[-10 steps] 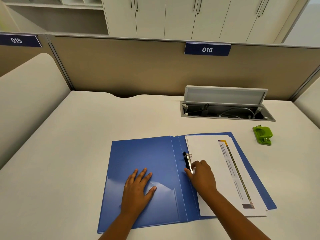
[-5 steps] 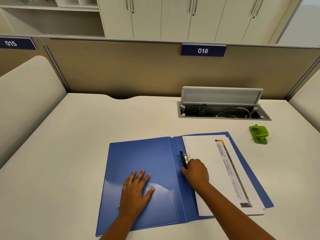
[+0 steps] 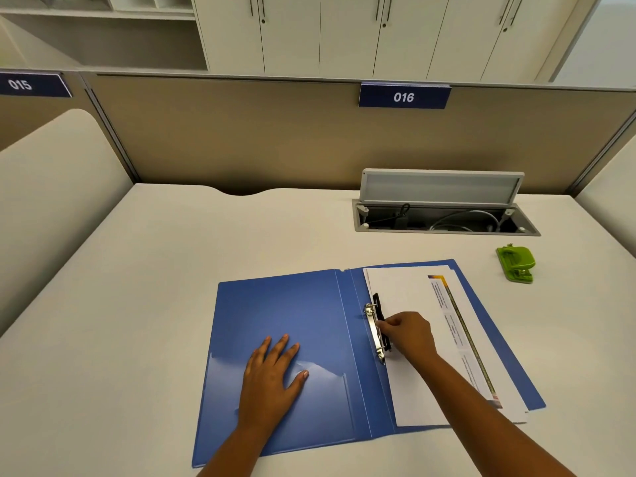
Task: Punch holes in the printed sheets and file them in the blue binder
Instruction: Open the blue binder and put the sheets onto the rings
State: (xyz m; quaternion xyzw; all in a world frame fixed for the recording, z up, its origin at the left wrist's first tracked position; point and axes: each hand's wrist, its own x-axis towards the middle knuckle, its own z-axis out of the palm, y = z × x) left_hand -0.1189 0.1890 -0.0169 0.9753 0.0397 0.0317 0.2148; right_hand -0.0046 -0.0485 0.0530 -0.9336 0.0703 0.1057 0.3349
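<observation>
The blue binder (image 3: 292, 311) lies open flat on the desk. Printed sheets (image 3: 406, 294) lie on its right half, the top one blank side up, a lower one showing a printed strip at the right. My left hand (image 3: 272, 376) rests flat with straight fingers on the left cover's clear pocket. My right hand (image 3: 407, 333) has its fingers curled at the black clamp bar (image 3: 378, 304) beside the metal ring mechanism (image 3: 373, 330), pinching it over the sheets' left edge. The green hole punch (image 3: 516, 263) sits apart at the right.
An open cable tray (image 3: 444, 218) with its lid raised is set into the white desk (image 3: 155, 270) behind the binder. A beige partition with label 016 (image 3: 404, 96) closes the back. Side panels stand at left and right.
My right hand shifted slightly right along the clamp, uncovering the metal rings. My left hand stayed flat on the left cover. The view dipped a little.
</observation>
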